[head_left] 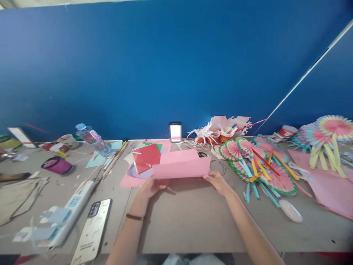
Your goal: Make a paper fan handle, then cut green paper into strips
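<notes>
A pink sheet of paper [182,168] is held up off the table between my two hands, its near part folded or curved up along the lower edge. My left hand [151,187] grips its lower left corner, with a beaded bracelet on that wrist. At the lower right corner, the fingers of my right hand [216,181] pinch the paper. Behind and to the left lie a red sheet [146,157] and other coloured papers in a loose pile, partly hidden by the pink sheet.
Paper fans [259,158] lie at the right, with a white oval object [290,211] nearby. Pink sheets [325,184] rest at far right. On the left are a phone [92,232], a power strip [71,213] and a bottle [93,140]. A blue wall [165,66] stands behind.
</notes>
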Available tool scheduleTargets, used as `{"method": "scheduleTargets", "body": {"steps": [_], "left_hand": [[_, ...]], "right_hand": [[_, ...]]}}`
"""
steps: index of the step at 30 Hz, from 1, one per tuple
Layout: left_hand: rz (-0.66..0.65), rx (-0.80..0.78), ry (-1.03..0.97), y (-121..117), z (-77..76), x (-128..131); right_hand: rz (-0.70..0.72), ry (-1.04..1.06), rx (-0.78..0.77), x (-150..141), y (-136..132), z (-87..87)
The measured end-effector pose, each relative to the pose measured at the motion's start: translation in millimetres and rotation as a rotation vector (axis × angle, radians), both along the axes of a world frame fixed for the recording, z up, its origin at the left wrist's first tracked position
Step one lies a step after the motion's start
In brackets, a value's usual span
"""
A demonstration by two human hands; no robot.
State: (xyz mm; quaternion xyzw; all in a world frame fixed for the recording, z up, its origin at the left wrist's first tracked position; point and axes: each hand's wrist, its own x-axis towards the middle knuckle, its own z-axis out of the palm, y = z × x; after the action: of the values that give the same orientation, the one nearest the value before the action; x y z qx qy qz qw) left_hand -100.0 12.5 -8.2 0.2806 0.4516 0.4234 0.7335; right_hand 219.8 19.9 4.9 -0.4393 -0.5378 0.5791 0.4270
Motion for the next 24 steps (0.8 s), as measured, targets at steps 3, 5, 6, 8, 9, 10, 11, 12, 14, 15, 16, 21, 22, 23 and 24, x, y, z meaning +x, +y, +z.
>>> {"method": "scheduleTargets", "body": {"steps": [3, 5, 6, 8, 9, 10, 11, 12, 14, 15, 16, 21, 22, 23, 24], "left_hand": [[0.025, -0.014, -0.052, 1.6, -6.3, 1.8], [0.047, 0.006, -0.078, 2.0, -6.3, 4.4], [0.051, 0.017, -0.082, 2.0, -5.4, 5.9], [0.037, 0.039, -0.082, 1.4, -2.5, 8.4], [0.021, 0.052, -0.079, 0.6, -0.6, 9.4], [0.003, 0.064, -0.074, -0.5, 1.3, 10.2], [-0.012, 0.081, -0.066, -1.9, 3.5, 10.9], [-0.022, 0.102, -0.054, -3.5, 5.7, 11.7], [-0.034, 0.147, -0.016, -6.9, 10.1, 13.4], [-0.048, 0.159, 0.002, -8.4, 11.9, 14.4], [-0.068, 0.164, 0.017, -9.6, 13.2, 15.5], [-0.091, 0.150, 0.061, -12.0, 12.3, 18.4], [-0.077, 0.161, 0.059, -11.9, 11.0, 17.8], [-0.061, 0.173, 0.045, -11.8, 9.5, 16.7], [-0.049, 0.182, 0.020, -11.6, 8.1, 15.0]], "right_hand": [[-0.048, 0.084, -0.070, -2.5, 0.2, -6.5], [-0.097, 0.177, -0.116, -4.7, 1.5, -10.4], [-0.126, 0.223, -0.135, -5.8, 2.3, -11.7], [-0.172, 0.293, -0.160, -7.9, 3.9, -13.2], [-0.190, 0.319, -0.162, -8.7, 4.6, -13.7], [-0.202, 0.333, -0.157, -9.3, 5.1, -14.1], [-0.209, 0.332, -0.147, -9.8, 5.6, -14.6], [-0.216, 0.321, -0.134, -10.1, 5.9, -15.2], [-0.243, 0.289, -0.117, -10.4, 6.6, -16.8], [-0.259, 0.277, -0.117, -10.5, 6.9, -17.7], [-0.274, 0.273, -0.123, -10.5, 7.2, -18.4], [-0.309, 0.263, -0.157, -9.4, 7.9, -18.6], [-0.306, 0.255, -0.156, -9.1, 7.8, -18.0], [-0.301, 0.248, -0.156, -8.9, 7.5, -17.3], [-0.300, 0.242, -0.157, -8.7, 7.2, -16.5]]}}
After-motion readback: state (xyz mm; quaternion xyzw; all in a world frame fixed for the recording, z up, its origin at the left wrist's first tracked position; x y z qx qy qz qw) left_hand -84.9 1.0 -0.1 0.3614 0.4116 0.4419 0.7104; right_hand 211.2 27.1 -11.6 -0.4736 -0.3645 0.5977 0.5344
